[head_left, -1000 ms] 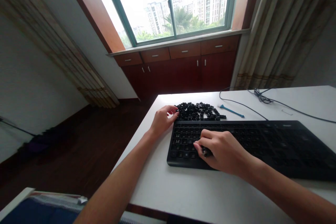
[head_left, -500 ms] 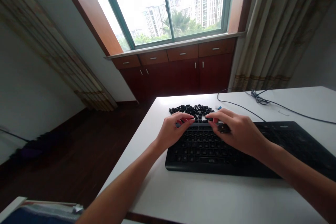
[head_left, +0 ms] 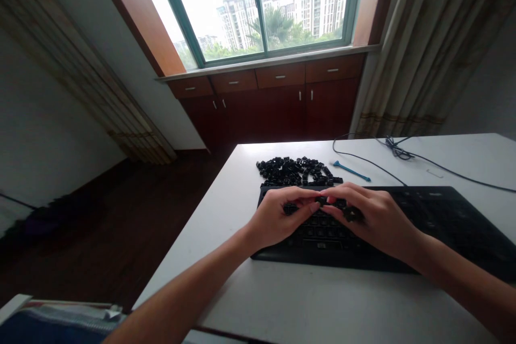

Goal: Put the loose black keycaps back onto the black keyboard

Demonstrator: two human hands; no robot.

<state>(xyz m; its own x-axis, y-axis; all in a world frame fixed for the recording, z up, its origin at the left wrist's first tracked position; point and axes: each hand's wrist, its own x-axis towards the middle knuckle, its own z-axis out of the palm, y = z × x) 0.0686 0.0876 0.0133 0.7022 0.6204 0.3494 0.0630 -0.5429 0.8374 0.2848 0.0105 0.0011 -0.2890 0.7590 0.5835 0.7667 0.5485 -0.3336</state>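
A black keyboard [head_left: 403,258] lies on the white table, its left part showing open key sockets without caps. Above that part, the fingertips of my left hand [head_left: 278,216] and my right hand [head_left: 374,214] meet around a small black keycap [head_left: 321,200]. Both hands are pinched on it. More dark pieces [head_left: 351,213], which look like keycaps, sit under the curled fingers of my right hand. Behind the keyboard's back edge lies a heap of loose black keycaps [head_left: 288,169].
A thin blue tool [head_left: 352,171] lies right of the heap. The black cable [head_left: 399,151] runs from the keyboard into a coil at the back right. A small bent wire [head_left: 434,173] rests nearby on the white table [head_left: 314,301]. Wooden cabinets [head_left: 278,113] stand under the window.
Both hands have come nearer to me and together from the heap, now meeting at a keycap over the keyboard. The heap and the blue tool are less covered.
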